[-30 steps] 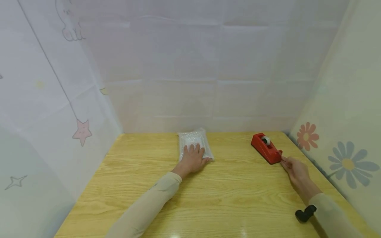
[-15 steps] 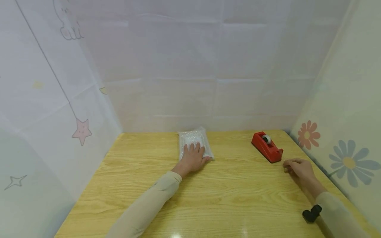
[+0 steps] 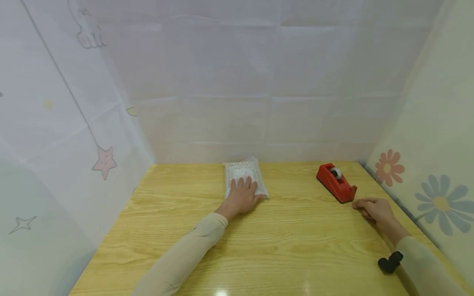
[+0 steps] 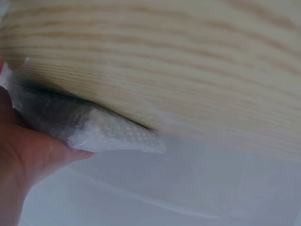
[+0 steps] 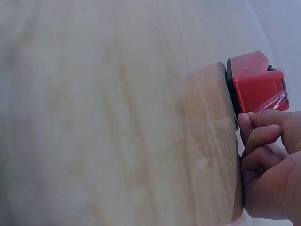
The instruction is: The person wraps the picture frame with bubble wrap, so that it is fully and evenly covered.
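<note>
A flat packet in clear bubble wrap (image 3: 242,167) lies at the back middle of the wooden table. My left hand (image 3: 241,198) rests on it with fingers spread; the left wrist view shows the bubble wrap (image 4: 117,134) beside my thumb. Right of it stands a red tape dispenser (image 3: 335,183) with a roll of clear tape (image 3: 336,172). Close to its cutter end, my right hand (image 3: 374,209) has thumb and index finger pinched together. In the right wrist view, shiny streaks of tape (image 5: 273,103) run from the dispenser's toothed edge toward those fingertips.
The wood-grain table (image 3: 259,246) meets a pale hanging sheet (image 3: 229,102) at the back. Patterned sheets (image 3: 440,172) line both sides, the right one close to my right hand. A black wrist device (image 3: 390,263) sits on my right wrist.
My right hand has drawn back a little from the dispenser's cutter end, then come slightly nearer again, its thumb and index finger together. My left hand stays on the packet.
</note>
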The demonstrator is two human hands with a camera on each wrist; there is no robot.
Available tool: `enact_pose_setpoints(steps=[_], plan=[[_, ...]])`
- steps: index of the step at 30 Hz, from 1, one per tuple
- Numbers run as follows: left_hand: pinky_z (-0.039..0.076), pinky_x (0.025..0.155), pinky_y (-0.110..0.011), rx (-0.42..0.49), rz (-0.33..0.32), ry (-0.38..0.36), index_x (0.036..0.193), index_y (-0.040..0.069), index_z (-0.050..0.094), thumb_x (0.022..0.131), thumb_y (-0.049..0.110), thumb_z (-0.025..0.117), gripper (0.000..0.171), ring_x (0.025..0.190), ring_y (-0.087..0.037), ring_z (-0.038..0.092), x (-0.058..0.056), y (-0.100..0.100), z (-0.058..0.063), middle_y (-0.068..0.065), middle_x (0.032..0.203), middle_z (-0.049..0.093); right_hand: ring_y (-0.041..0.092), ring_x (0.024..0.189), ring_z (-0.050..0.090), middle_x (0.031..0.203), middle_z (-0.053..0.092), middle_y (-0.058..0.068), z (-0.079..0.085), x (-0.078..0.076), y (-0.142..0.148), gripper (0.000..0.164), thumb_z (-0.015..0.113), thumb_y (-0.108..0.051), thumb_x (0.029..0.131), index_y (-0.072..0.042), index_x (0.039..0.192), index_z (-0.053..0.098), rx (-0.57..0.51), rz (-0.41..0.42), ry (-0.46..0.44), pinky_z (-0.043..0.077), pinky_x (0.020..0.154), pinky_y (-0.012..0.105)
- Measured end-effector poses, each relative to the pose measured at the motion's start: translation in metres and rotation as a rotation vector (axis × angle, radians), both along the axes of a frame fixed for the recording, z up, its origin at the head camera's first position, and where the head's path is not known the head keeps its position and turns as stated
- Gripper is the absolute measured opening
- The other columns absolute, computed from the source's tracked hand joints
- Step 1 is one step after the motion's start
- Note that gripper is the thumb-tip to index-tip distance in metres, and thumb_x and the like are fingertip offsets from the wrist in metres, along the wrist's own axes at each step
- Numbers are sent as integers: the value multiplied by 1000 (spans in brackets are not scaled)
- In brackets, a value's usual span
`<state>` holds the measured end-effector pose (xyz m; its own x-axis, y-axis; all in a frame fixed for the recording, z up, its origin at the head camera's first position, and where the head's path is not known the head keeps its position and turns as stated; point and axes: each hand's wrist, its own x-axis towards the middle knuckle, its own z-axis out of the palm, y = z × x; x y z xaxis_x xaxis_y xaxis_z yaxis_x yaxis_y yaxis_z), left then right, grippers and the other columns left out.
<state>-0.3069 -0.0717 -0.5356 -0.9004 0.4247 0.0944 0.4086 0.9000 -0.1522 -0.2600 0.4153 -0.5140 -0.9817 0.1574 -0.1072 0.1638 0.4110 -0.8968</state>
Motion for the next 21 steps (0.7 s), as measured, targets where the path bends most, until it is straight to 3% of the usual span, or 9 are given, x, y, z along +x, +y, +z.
enact_pose_setpoints(steps=[4,11,15,21], plan=[[22,109,-69,0,-11,13,155,16,38,101,69,9,82,143,-43,30,-1,3,1,-16,161,31,7,53,51,78,73,-5,3,-4,0,31,71,-20,96,4,114,75,-2,-48,-46,44,48,24],[24,107,-70,32,-33,55,150,15,42,103,68,15,76,138,-43,34,-1,3,3,-17,156,36,7,52,49,67,68,-6,5,-10,4,13,72,-15,91,-5,90,80,-13,-76,-72,42,49,23],[22,108,-70,35,-27,40,151,14,41,104,66,16,75,138,-44,32,2,4,6,-18,156,34,5,58,53,75,71,-5,2,-7,10,17,70,-16,94,-1,96,78,-18,-23,-37,46,54,22],[25,107,-69,38,-12,30,150,13,43,106,63,23,70,138,-44,34,11,6,12,-18,156,36,5,64,54,84,72,-3,-6,2,20,30,64,-20,102,7,111,73,-31,128,16,47,57,22]])
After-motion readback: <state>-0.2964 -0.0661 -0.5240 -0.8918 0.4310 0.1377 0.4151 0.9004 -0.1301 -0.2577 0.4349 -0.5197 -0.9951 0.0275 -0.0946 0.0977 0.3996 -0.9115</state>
